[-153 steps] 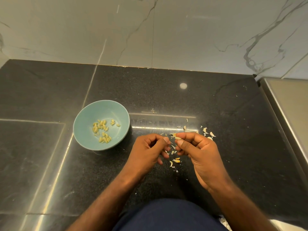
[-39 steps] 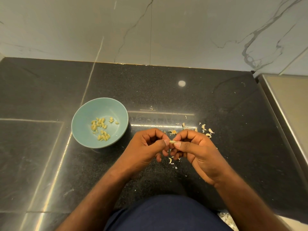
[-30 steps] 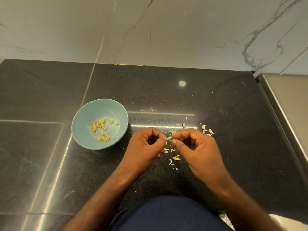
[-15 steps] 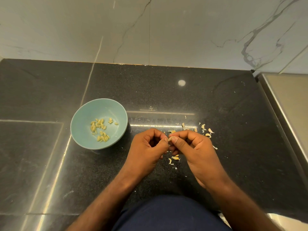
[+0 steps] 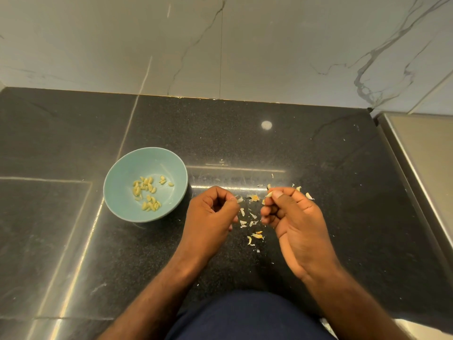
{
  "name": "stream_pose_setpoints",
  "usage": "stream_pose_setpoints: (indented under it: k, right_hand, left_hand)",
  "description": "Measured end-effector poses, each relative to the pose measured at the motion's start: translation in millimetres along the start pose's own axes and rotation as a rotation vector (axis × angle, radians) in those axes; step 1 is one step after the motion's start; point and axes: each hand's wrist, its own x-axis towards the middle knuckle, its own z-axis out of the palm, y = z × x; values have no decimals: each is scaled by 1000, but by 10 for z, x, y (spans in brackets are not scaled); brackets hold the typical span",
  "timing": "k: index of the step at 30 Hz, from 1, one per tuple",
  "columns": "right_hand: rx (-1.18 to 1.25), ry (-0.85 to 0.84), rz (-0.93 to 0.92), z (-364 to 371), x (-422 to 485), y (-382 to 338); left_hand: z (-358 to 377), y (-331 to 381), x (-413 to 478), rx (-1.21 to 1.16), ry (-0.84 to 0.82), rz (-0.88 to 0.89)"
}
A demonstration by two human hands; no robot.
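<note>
A pale blue bowl point(image 5: 122, 192) on the black counter holds several small yellowish seeds point(image 5: 147, 192). My left hand point(image 5: 210, 217) hovers right of the bowl with fingers curled; a pale husk bit point(image 5: 239, 199) shows at its fingertips. My right hand point(image 5: 294, 222) pinches a small pale seed piece point(image 5: 269, 194) between thumb and forefinger. The two hands are apart, with a gap between them. Several husk scraps point(image 5: 252, 224) lie on the counter below and between the hands.
The black stone counter point(image 5: 245, 143) meets a white marbled wall point(image 5: 220, 45) at the back. A steel surface point(image 5: 421, 155) borders the counter on the right. More husk flakes point(image 5: 304, 193) lie beyond my right hand. Dark blue clothing point(image 5: 245, 317) fills the bottom edge.
My hands were joined on one seed half a second ago; now they have pulled apart, the left going left and the right going right. More husk scraps lie between them.
</note>
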Motion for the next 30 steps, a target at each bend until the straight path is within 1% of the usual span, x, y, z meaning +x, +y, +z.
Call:
stream_pose_setpoints:
  k: [2,7,11,14,16,20,25,27,30]
  right_hand:
    - [3,7,-13,-44,29,-41]
    - [-23,5,-6,-46,24,12]
    - [-99,-17,-15,-39,2,26]
    - [-140,-39,-40,-41,-19,32]
    - [-177,-46,-53,-49,-18,45]
    - [-296,-81,-50,-86,13,72]
    - [-528,-117,-138,-117,26,71]
    - [-621,-140,-174,-142,36,60]
    - [-686,-184,-222,-169,41,25]
  left_hand:
    - [-28,-5,26,48,2,4]
    - [34,15,18,160,-98,62]
    - [65,42,-11,122,-158,63]
    - [63,66,-27,137,-208,131]
    - [48,55,-27,145,-202,143]
    - [14,8,-9,196,-175,136]
    - [4,5,-1,222,-179,115]
    - [-4,9,13,172,-202,71]
    - [-28,32,31,46,-251,-32]
